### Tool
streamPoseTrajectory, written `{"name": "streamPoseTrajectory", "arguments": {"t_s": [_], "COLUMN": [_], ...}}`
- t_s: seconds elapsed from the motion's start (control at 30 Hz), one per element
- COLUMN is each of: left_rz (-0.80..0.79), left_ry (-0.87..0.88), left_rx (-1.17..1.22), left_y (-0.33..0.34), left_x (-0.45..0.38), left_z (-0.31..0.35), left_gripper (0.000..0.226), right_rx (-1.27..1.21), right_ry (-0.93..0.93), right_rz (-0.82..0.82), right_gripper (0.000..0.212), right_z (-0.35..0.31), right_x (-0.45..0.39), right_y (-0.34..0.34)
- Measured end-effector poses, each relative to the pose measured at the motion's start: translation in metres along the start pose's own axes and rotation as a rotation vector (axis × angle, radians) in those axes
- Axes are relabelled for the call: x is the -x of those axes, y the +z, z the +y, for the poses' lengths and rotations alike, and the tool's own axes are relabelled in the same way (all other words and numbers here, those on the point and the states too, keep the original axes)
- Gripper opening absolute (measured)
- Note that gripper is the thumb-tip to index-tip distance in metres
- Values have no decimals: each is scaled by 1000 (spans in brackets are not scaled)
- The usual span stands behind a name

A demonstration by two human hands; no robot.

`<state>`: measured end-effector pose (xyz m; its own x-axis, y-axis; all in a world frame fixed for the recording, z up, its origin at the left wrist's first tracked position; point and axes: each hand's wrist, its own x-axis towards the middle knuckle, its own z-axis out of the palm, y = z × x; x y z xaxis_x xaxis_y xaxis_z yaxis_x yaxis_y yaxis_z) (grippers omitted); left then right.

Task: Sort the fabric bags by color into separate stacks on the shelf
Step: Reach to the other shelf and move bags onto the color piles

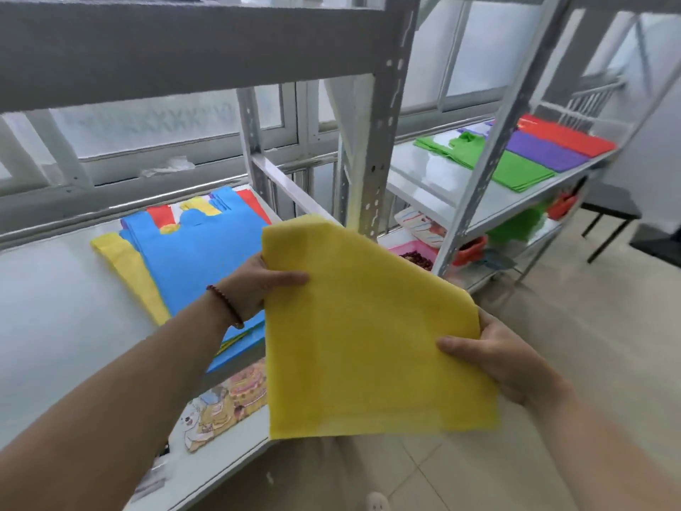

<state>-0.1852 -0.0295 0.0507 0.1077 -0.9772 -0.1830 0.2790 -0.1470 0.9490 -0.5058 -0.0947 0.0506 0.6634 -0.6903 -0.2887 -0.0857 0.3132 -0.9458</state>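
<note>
Shelf (55,307) first, on the far left: I saw a mixed pile (199,252) lying flat on it, a blue bag on top, with yellow, red and a bit of purple poking out from under the edges. A printed cartoon sheet (228,403) lay at the shelf's front lip, just below the pile.

Moving right, my left hand (258,285), with a beaded bracelet (226,306) at the wrist, pinched the near left edge of the yellow bag (368,337), thumb on top, fingers hidden beneath. The bag hung in the air between both hands, out past the shelf's front corner, touching nothing else that I could see. Over on the far side, my right hand (493,359) gripped the opposite edge, thumb laid across the fabric, fingers tucked under.

My read on the cloth was light, thin and soft, with just enough body to stay flat while held at two edges. I judged it would droop or fold if one hand let go, so opposite edges looked like the right hold. Not slippery, not fragile, I'd say.

Further right, the second shelf (423,175) carried sorted stacks side by side: green bags (516,171), purple bags (545,149), red bags (567,138). I saw no yellow stack there yet.
</note>
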Motion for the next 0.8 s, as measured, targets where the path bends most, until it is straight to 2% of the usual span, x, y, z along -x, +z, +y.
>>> {"name": "streamPoseTrajectory", "arguments": {"t_s": [0.13, 0.3, 0.43, 0.5, 0.6, 0.8], "left_rz": [-186, -324, -367, -394, -414, -436], "left_ry": [-59, -90, -110, -106, -123, -152], "left_rx": [-31, -102, -163, -175, -218, -197], "left_y": [50, 113, 156, 176, 207, 276], "left_x": [-35, -77, -111, -130, -160, -233], "left_z": [-11, -12, -11, -11, -15, -21], "left_gripper": [86, 91, 105, 107, 109, 89], "right_rx": [-10, -42, -53, -56, -51, 15], "right_ry": [-25, -48, -60, -62, -77, -73], "right_rz": [163, 318, 378, 412, 444, 483], "right_gripper": [107, 107, 93, 94, 81, 102], "right_z": [11, 12, 8, 7, 4, -15], "right_x": [45, 85, 98, 99, 97, 77], "right_y": [-36, -77, -110, -129, -167, -264]}}
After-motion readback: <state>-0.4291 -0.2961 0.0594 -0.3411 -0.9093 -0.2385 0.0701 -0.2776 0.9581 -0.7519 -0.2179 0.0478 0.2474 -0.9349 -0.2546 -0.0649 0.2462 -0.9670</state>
